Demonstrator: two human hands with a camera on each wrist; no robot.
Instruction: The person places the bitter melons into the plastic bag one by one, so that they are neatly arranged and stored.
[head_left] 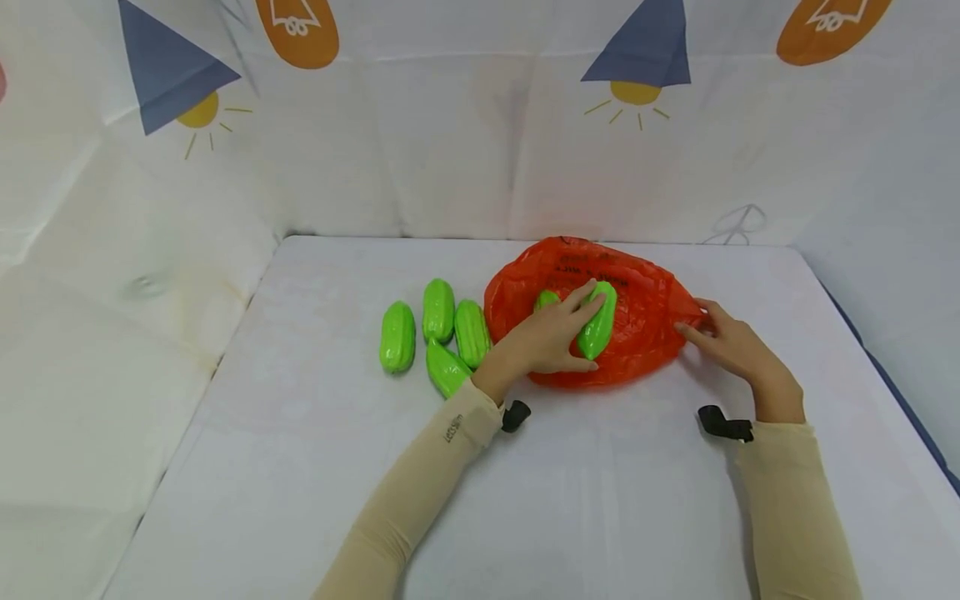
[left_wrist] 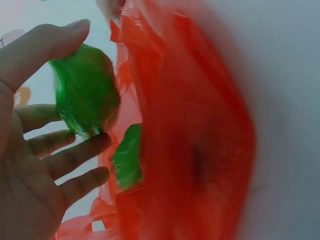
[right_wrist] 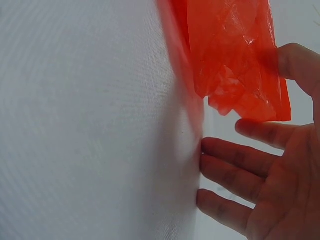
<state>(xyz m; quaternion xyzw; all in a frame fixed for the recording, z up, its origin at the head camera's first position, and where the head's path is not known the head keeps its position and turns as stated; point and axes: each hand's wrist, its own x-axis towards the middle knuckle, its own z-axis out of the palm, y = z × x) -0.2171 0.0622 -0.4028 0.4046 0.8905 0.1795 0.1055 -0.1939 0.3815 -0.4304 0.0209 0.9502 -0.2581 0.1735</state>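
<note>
A red plastic bag (head_left: pixel 645 287) with dark print lies spread on the table. Over it, my left hand (head_left: pixel 546 340) holds a shiny green oblong packet (head_left: pixel 598 327) between thumb and fingers; in the left wrist view the held packet (left_wrist: pixel 87 92) sits beside the bag's edge. Another green packet (left_wrist: pixel 128 157) shows partly behind the red film, the rest of it hidden. At the bag's right end, my right hand (head_left: pixel 723 337) pinches a corner of the plastic with thumb and index finger. Its other fingers (right_wrist: pixel 232 182) extend below the bag, close to the table.
Left of the bag several more green packets lie in a group, including an upright-lying packet (head_left: pixel 397 337) at the outer side and a pointed packet (head_left: pixel 447 368) nearest me. The white table (head_left: pixel 315 467) meets a patterned cloth wall (head_left: pixel 450 150) at the back.
</note>
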